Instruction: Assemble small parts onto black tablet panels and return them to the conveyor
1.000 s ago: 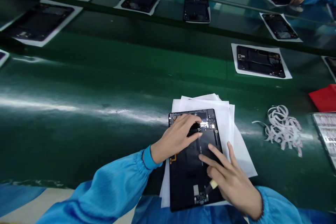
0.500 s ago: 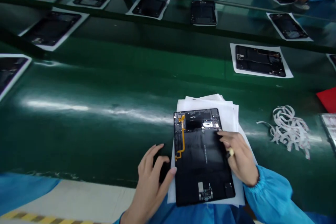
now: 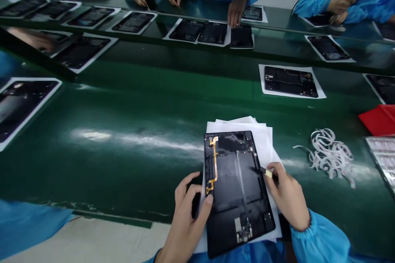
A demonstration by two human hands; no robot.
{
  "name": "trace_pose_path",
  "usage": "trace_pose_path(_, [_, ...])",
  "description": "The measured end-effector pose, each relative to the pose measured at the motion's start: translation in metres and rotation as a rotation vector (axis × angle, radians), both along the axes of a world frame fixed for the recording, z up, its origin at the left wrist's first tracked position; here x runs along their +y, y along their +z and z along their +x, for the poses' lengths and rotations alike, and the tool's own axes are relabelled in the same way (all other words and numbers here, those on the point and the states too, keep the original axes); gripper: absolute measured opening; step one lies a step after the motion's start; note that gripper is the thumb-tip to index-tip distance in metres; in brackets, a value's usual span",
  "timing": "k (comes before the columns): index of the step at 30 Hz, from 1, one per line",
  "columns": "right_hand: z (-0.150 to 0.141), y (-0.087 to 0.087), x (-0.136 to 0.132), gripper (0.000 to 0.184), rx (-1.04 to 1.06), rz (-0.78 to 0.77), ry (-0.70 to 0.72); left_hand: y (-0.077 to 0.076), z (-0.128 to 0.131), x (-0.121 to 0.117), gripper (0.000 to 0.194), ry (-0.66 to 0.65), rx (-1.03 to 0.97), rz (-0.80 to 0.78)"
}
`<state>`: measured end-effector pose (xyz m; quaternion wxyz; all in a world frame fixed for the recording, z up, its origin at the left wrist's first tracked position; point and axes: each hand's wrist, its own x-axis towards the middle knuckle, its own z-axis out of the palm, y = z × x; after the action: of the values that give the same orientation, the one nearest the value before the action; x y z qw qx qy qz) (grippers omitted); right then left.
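Observation:
An opened black tablet (image 3: pixel 226 185), its inner side facing up with an orange flex cable (image 3: pixel 215 164) along the left, lies over a stack of white paper sheets (image 3: pixel 262 131). My left hand (image 3: pixel 191 213) grips the tablet's left edge, thumb on top and the other fingers curled beside it. At the opposite edge, my right hand (image 3: pixel 288 195) pinches a small dark tool with a pale yellow band (image 3: pixel 268 173). The tool's dark tip reaches over the tablet's right rim; whether it touches is hard to tell.
To the right lie a tangle of white strips (image 3: pixel 331 152), a red piece (image 3: pixel 379 120) and a sheet of labels (image 3: pixel 381 158). Several tablets on white sheets, such as one tablet (image 3: pixel 290 82), line the green table (image 3: pixel 129 111). Co-workers' hands (image 3: pixel 236 10) are across it.
My right hand has drawn back slightly from the tablet, and the dark tool now shows. My left thumb has come further onto the tablet's edge. A co-worker's hand now touches a tablet across.

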<state>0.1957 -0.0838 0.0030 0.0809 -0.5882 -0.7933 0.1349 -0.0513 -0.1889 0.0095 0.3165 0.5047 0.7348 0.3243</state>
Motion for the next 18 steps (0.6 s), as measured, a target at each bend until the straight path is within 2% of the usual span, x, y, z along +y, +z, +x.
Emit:
trace_pose_path(2, [0.001,-0.001,-0.001,0.013,0.037,-0.031,-0.009,0.009,0.006,0.004,0.013,0.001,-0.236,-0.011])
trace_pose_path(5, [0.004,0.001,0.001,0.014,0.136,-0.040,-0.037,0.021,0.007,0.015,0.033,0.044,-0.504,-0.021])
trace_pose_path(7, [0.008,0.003,0.005,0.015,0.199,-0.018,-0.070,0.028,-0.003,0.029,0.048,0.148,-0.481,0.009])
trace_pose_path(9, [0.011,0.004,0.011,0.016,0.238,0.005,-0.111,0.034,-0.023,0.053,0.056,0.257,-0.360,0.063])
trace_pose_path(11, [0.013,0.003,0.017,0.017,0.261,0.015,-0.145,0.037,-0.051,0.090,0.059,0.306,-0.263,0.138])
trace_pose_path(13, [0.013,0.001,0.023,0.017,0.274,0.016,-0.171,0.033,-0.080,0.143,0.053,0.280,-0.244,0.228])
trace_pose_path(15, [0.012,-0.003,0.027,0.017,0.288,0.004,-0.183,0.022,-0.105,0.205,0.045,0.245,-0.237,0.323])
trace_pose_path(18, [0.010,-0.011,0.030,0.018,0.331,-0.024,-0.185,0.000,-0.132,0.295,0.034,0.235,-0.134,0.349])
